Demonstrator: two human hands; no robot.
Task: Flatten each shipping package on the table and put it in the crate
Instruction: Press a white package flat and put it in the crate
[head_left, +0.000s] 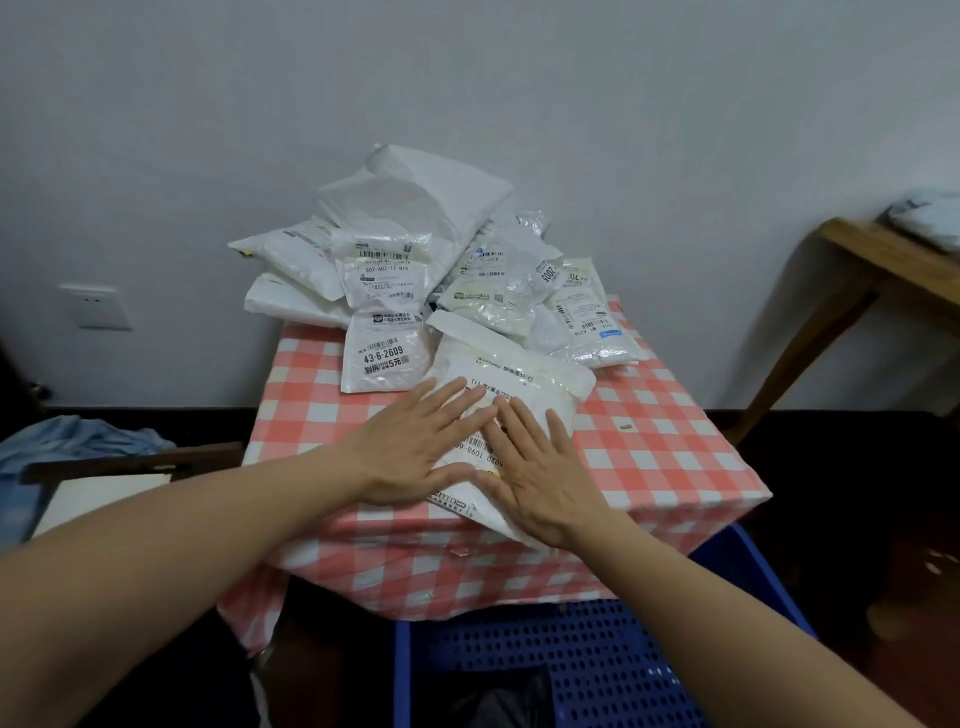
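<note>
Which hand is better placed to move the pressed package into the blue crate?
Probably the right hand: it rests on the near edge of the package, which overhangs the table above the crate. The left hand lies farther away.

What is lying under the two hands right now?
One white shipping package, lying on the checked tablecloth; left hand and right hand press it, covering part of its label.

Two hands are showing: left hand (415, 447), right hand (540, 483). One blue crate (597, 670) is sitting below. One checked tabletop (675, 457) is carrying roughly ten white shipping packages (384, 353), overlapping, exact count unclear. One wall socket (96, 306) is showing.
</note>
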